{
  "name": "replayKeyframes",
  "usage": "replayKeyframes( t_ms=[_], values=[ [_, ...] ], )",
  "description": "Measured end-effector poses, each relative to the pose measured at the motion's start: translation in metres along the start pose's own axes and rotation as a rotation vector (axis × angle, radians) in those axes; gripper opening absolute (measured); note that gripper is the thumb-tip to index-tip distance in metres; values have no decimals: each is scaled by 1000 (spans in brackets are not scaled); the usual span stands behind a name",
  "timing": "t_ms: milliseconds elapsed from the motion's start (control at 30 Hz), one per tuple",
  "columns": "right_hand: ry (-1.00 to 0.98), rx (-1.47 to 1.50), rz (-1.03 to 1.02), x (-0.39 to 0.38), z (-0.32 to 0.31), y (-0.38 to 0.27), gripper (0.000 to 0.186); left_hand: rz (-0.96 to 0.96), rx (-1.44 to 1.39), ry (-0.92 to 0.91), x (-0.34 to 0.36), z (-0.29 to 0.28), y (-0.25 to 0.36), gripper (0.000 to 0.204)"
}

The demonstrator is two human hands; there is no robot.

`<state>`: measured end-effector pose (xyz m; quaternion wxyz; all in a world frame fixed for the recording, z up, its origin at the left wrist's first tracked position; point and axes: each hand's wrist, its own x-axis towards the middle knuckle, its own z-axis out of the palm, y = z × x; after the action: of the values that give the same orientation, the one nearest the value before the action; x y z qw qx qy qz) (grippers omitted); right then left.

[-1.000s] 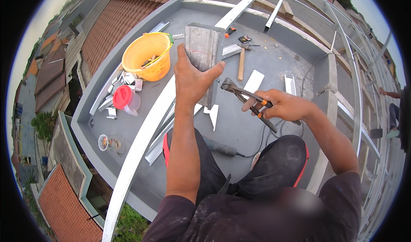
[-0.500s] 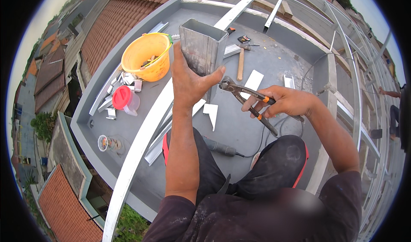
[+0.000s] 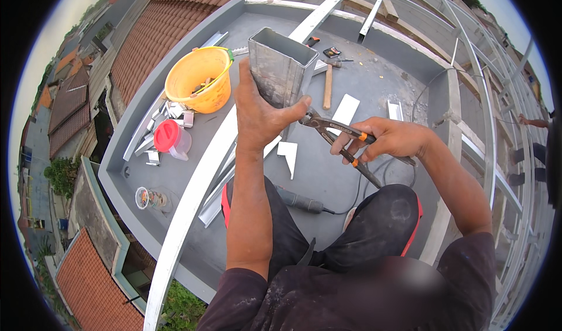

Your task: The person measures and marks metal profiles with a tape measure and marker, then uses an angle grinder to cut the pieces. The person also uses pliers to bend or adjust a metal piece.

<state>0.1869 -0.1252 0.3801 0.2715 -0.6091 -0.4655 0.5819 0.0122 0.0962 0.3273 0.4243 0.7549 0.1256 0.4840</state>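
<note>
The largest hazard underfoot is the grey roof floor itself, strewn with metal: a long pale metal channel runs diagonally past the person's left forearm, and a shifted leg could knock it or be scraped by its edge. The yellow bucket stands well apart to the left and seems the least likely trouble. In front of the person, above the floor, the hollow rectangular metal tube tilts with an open end upward, grasped by the left hand alone; any sideways pull could twist it in that grip, and its cut rim might nick skin. A grey corded power tool lies by the legs, where it could be kicked. The right hand is wrapped round the pincers, their handles spread. Whether their jaws bite on the tube cannot be told, but they sit just beside the left thumb, so a slip, or a squeeze made slightly off line, could pinch it.
</note>
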Motion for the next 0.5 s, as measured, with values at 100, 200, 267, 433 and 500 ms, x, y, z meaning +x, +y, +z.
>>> replayKeyframes(
  t_ms=[100,200,267,433,500],
  values=[
    [-10,8,-3,0,1,-2,59,10,-2,-16,0,2,-2,100],
    [-2,12,3,1,1,-1,56,19,-11,-15,0,2,-3,98],
    [-3,40,12,2,3,2,52,39,-38,-3,1,3,-1,94],
    [638,-1207,-197,11,39,5,34,-237,216,-11,2,11,-2,79],
    [737,-1357,-249,21,33,18,39,-341,282,53,3,15,-6,76]
  ],
)
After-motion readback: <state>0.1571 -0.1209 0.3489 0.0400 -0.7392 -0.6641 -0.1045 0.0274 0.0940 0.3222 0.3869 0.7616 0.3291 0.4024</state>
